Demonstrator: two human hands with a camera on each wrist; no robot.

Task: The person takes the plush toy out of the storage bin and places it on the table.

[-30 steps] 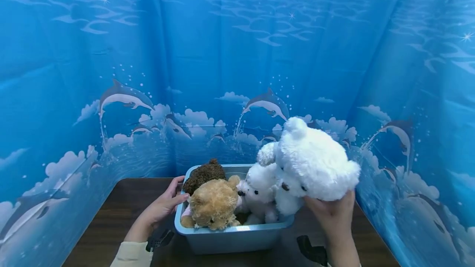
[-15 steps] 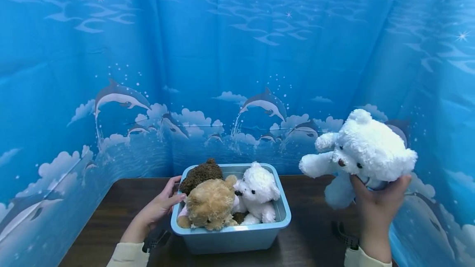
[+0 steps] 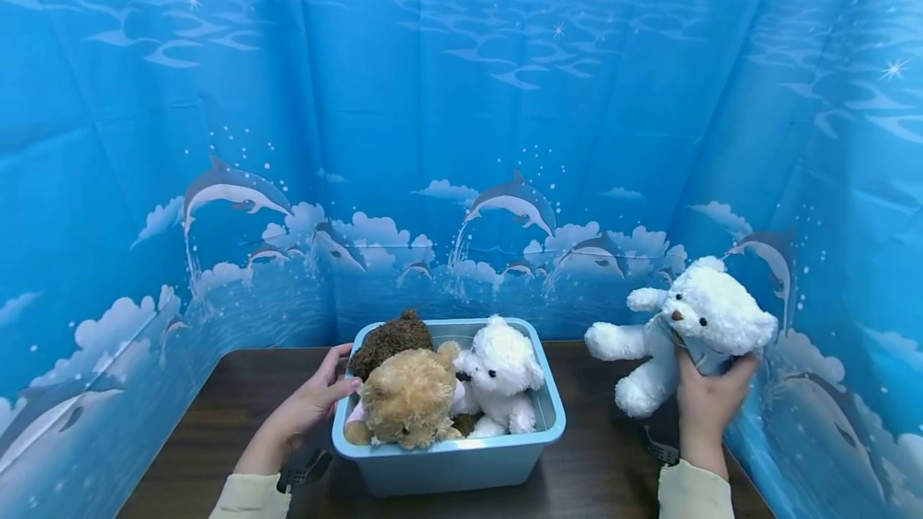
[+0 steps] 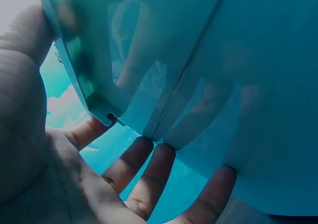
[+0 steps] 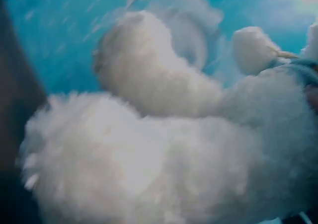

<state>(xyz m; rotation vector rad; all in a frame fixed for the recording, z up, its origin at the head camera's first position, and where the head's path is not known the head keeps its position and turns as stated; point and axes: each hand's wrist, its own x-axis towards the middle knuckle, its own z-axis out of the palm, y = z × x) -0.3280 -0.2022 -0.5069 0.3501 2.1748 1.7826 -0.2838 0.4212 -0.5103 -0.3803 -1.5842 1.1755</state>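
My right hand [image 3: 710, 403] grips a white teddy bear [image 3: 724, 311] under its head, at the blue ribbon on its neck, with its legs pointing left. Its fluffy legs [image 5: 109, 159] fill the right wrist view. The light blue plastic bin [image 3: 450, 467] stands at the middle of the table. On its left rim lies my left hand [image 3: 306, 399]; the left wrist view has the thumb over the rim and the fingertips [image 4: 164, 154] against the outer wall. Inside are a dark brown plush [image 3: 392, 343], a tan teddy bear [image 3: 411, 399] and a smaller white plush [image 3: 503, 371] with a dark nose.
Under the bin is a dark wooden table [image 3: 238, 407]. A blue curtain [image 3: 375, 102] printed with dolphins and clouds surrounds it at the back and both sides. The held bear is close to the right-hand curtain.
My right hand has carried the white teddy bear from over the bin to the right, then lowered it toward the table. The left hand has stayed at the bin's rim.
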